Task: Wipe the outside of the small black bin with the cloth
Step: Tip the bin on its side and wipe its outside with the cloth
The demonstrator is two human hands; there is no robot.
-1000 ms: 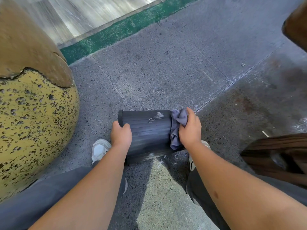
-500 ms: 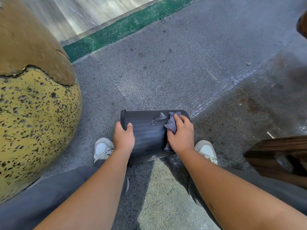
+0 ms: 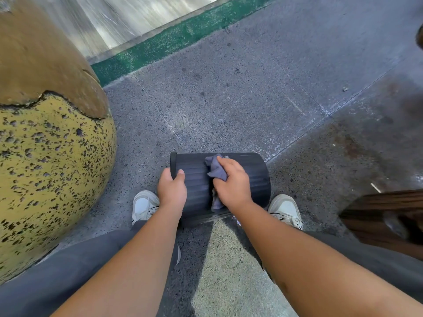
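The small black bin (image 3: 254, 175) lies on its side on the grey floor between my feet, its rimmed mouth facing left. It has a ribbed outer wall. My left hand (image 3: 172, 189) grips the bin at the rim end, thumb on top. My right hand (image 3: 232, 184) presses a crumpled grey-purple cloth (image 3: 215, 169) against the middle of the bin's upper side. Part of the cloth hangs down below my palm.
A large rounded yellow and brown speckled object (image 3: 48, 145) stands close on the left. A dark wooden piece (image 3: 384, 218) juts in at the right. My white shoes (image 3: 144, 205) flank the bin. A green painted strip (image 3: 183, 35) runs along the far floor edge.
My right hand has slid the cloth leftward along the bin, from its right end to its middle, covering the pale smear seen earlier. My left hand stays at the rim end.
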